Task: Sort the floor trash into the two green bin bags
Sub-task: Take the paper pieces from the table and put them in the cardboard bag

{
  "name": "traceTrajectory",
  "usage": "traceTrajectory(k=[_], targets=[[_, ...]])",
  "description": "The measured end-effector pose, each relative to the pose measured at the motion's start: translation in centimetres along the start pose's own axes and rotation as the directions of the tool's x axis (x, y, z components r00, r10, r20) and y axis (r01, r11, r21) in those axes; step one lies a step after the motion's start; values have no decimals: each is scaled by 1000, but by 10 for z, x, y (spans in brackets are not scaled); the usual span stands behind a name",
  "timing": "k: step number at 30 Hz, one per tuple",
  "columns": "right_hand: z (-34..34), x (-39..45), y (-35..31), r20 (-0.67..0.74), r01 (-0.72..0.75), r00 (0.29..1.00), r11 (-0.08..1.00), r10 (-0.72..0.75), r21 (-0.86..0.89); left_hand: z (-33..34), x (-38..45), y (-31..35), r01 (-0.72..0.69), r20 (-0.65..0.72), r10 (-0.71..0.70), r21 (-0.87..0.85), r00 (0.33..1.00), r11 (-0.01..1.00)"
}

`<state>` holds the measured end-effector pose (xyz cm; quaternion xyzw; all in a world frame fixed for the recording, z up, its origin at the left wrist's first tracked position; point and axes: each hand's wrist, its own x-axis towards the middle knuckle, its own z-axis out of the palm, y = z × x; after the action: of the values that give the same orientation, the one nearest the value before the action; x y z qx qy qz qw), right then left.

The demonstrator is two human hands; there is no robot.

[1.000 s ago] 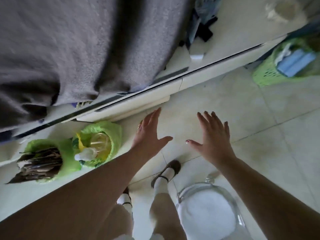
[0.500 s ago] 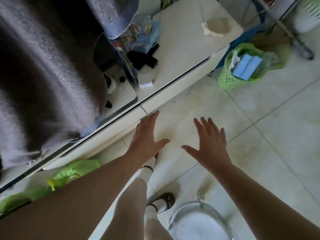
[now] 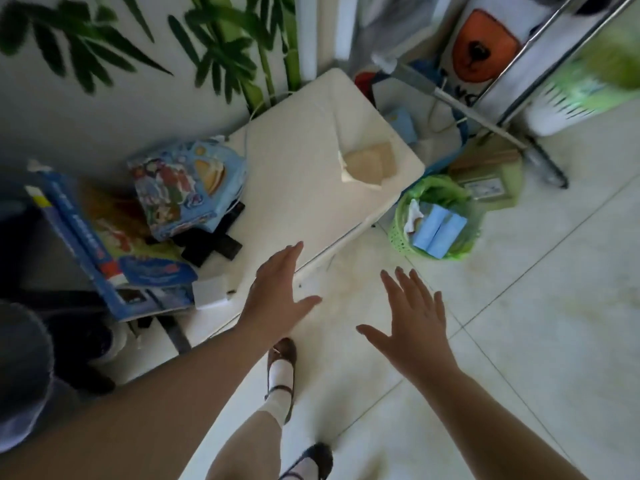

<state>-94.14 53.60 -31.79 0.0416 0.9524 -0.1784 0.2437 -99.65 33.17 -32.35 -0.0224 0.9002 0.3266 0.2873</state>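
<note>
My left hand (image 3: 277, 292) and my right hand (image 3: 412, 323) are both held out flat in front of me, fingers straight, holding nothing. They hover over the pale tiled floor (image 3: 536, 323) beside a low white table (image 3: 301, 174). A green basket lined with a green bag (image 3: 401, 233) stands on the floor at the table's right corner, holding light blue packets (image 3: 438, 233) and a crumpled bit of paper. The two green bin bags seen earlier are out of view.
On the table lie a crumpled tissue (image 3: 367, 164), colourful books (image 3: 183, 195) and black blocks (image 3: 211, 244). A metal rack (image 3: 512, 109) and a white basket (image 3: 568, 102) stand at the back right. My feet in dark shoes (image 3: 282, 368) are below the hands.
My view has swung up and to the right. The two green bin bags on the left have left the frame; the table top and green basket came closer. Both hands stayed flat and empty.
</note>
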Motion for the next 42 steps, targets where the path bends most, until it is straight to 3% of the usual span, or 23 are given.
traceTrajectory(k=[7, 11, 17, 20, 25, 35, 39, 42], targets=[[-59, 111, 36, -17, 76, 997, 994, -78, -77, -16, 111, 62, -30, -59, 36, 93, 998, 995], [-81, 193, 59, 6, 156, 988, 973, -157, -168, -17, 171, 88, -18, -70, 35, 232, 997, 973], [-86, 301, 79, 124, 357, 934, 880, -335, -314, -2, 241, 97, -55, 27, 47, 550, 999, 833], [-79, 332, 83, 180, 482, 876, 806, -448, -342, 11, 258, 90, -39, 36, 21, 615, 999, 788], [-67, 358, 90, 222, 629, 774, 683, -593, -371, 28, 264, 88, 14, -10, -10, 579, 1000, 815], [-61, 368, 98, 177, 679, 726, 653, -665, -336, 49, 246, 78, 139, -196, -69, 373, 978, 917], [-67, 345, 104, 167, 647, 759, 698, -630, -308, 59, 214, 70, 257, -344, -203, 121, 917, 959], [-71, 315, 106, 167, 635, 771, 723, -615, -271, 71, 179, 62, 356, -401, -363, -95, 841, 930]])
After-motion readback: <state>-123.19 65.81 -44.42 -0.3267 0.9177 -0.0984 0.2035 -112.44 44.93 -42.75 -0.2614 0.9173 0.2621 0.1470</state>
